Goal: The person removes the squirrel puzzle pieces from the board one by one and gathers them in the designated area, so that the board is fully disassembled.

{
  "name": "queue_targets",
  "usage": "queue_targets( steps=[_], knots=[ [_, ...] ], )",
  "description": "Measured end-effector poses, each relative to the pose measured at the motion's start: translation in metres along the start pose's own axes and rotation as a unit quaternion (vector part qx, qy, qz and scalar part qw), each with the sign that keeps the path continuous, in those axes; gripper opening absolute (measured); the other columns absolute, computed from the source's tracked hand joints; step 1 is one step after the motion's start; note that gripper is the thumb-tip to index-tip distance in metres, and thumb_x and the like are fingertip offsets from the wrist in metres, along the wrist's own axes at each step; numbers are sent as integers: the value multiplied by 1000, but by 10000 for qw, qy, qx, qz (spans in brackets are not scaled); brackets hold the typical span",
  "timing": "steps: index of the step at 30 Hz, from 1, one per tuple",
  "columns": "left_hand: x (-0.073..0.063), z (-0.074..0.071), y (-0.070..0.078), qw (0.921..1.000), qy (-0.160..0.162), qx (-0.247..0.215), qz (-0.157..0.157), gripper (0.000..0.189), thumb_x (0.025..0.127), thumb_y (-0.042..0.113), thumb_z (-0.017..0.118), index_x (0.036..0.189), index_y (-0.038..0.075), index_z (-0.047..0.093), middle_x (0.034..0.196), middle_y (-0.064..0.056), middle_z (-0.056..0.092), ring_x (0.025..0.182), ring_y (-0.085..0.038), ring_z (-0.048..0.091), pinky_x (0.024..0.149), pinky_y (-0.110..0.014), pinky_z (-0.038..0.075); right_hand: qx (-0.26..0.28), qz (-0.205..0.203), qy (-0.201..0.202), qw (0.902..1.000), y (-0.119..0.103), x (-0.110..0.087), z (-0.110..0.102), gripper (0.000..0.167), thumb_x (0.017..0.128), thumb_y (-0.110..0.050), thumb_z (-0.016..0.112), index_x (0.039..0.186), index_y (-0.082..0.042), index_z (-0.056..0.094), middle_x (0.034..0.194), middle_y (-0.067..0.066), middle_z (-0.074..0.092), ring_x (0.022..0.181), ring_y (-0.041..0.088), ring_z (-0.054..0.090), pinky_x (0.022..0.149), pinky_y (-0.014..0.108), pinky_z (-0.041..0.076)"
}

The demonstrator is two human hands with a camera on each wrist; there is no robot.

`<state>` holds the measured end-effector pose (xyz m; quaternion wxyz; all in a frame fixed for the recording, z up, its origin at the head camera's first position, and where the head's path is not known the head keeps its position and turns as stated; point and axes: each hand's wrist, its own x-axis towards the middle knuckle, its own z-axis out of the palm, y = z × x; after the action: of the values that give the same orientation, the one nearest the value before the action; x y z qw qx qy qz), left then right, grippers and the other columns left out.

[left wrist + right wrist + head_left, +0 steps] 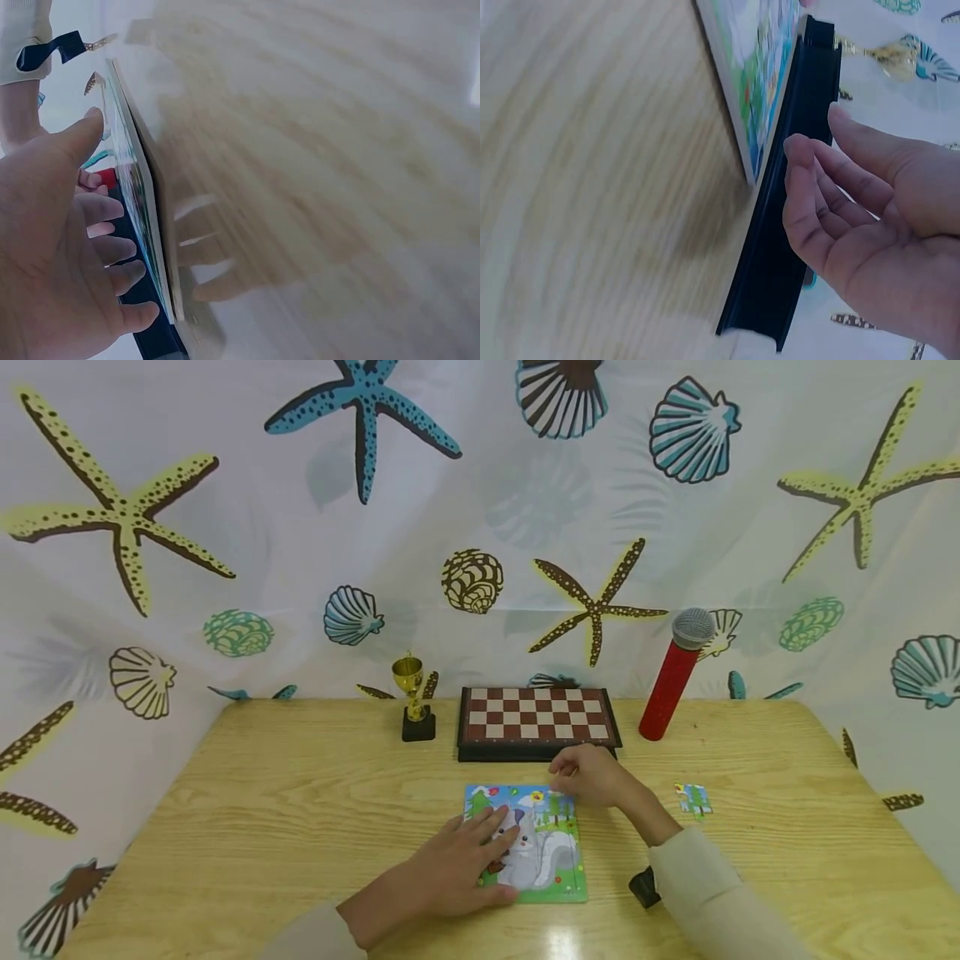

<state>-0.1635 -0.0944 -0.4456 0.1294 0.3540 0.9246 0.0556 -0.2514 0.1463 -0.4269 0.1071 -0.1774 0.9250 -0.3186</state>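
Observation:
A jigsaw puzzle with a grey squirrel picture lies flat on the wooden table. My left hand rests over its left part, fingers spread and straight, covering some of the squirrel. In the left wrist view that hand reaches along the puzzle's edge. My right hand hovers at the puzzle's top right corner, its fingers loosely bent. Nothing shows between thumb and fingers of the right hand in the right wrist view. Off to the right, a few joined puzzle pieces with a tree lie on the table.
Behind the puzzle stands a chessboard box with a black base. A small gold trophy is to its left, a red microphone to its right. Patterned cloth hangs along the back of the table.

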Motion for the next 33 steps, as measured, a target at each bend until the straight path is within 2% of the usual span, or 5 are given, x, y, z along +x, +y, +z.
queue_targets(
  steps=[5, 10, 24, 33],
  knots=[
    [-9, 0, -5, 10000, 61, -12, -49, 75, 92, 64, 39, 150, 18, 30, 158, -10, 21, 146, -30, 22, 111, -55, 29, 102, 108, -184, 9997, -12, 4, 15, 12, 86, -14, 70, 94, -5, 69, 82, 2, 67, 72, 10, 58, 65, 24, 48],
    [-11, 1, -7, 10000, -16, -32, -37, 73, 93, 63, 38, 150, 18, 29, 159, -9, 21, 146, -29, 21, 111, -55, 28, 64, 306, -297, 9991, -18, 5, 22, 7, 86, -14, 70, 90, -8, 69, 77, -1, 65, 67, 9, 56, 60, 22, 46],
    [-13, -1, -5, 9998, 5, 73, -190, 70, 93, 60, 42, 150, 20, 31, 158, -6, 23, 145, -27, 24, 111, -58, 27, 69, 220, -346, 9991, -23, 4, 28, 6, 87, -10, 69, 90, -6, 67, 76, 1, 62, 67, 10, 53, 60, 21, 44],
    [-14, -1, -3, 9997, 24, 105, -207, 69, 94, 59, 42, 149, 20, 32, 158, -5, 24, 145, -27, 25, 110, -57, 27, 92, 26, -202, 9997, -20, 6, 29, 4, 88, -7, 66, 87, -8, 62, 76, 2, 60, 67, 10, 52, 60, 22, 42]
  ],
)
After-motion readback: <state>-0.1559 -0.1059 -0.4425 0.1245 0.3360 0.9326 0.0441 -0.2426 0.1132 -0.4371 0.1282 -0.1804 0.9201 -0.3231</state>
